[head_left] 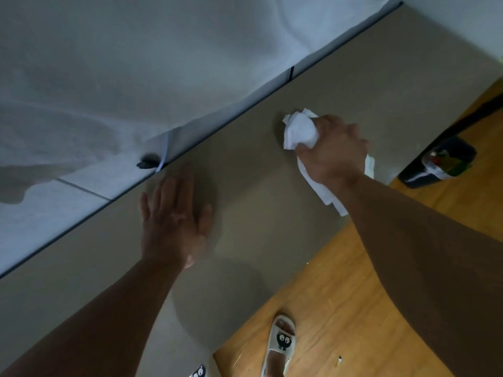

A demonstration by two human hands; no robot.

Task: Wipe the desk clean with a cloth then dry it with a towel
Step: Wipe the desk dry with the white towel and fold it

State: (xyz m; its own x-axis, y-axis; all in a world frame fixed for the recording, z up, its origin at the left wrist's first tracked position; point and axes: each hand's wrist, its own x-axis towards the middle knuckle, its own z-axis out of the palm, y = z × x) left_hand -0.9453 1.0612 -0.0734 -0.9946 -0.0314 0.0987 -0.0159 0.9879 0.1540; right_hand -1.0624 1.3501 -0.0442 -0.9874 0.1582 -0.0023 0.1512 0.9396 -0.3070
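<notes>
Crumpled white cloth (299,129): bunched on the flat grey-beige table (367,85), about 1 o'clock from frame centre. A loose tail trails under the wrist toward 5 o'clock. Right hand (334,151) grips it, fingers (326,122) curled round the wad, which touches the surface. Left hand (174,221) at 8 o'clock from the cloth, well apart: palm down on the table, fingers straight and spread, holding nothing. Small black object (148,161) at the table's far edge, 11 o'clock from the left hand, against the white wall (109,63). Yellow wooden floor (340,308) at 5 o'clock, with a white slipper with a cartoon face (280,344) on it. Dark bin (438,164) on the floor, 3 o'clock from the cloth.
</notes>
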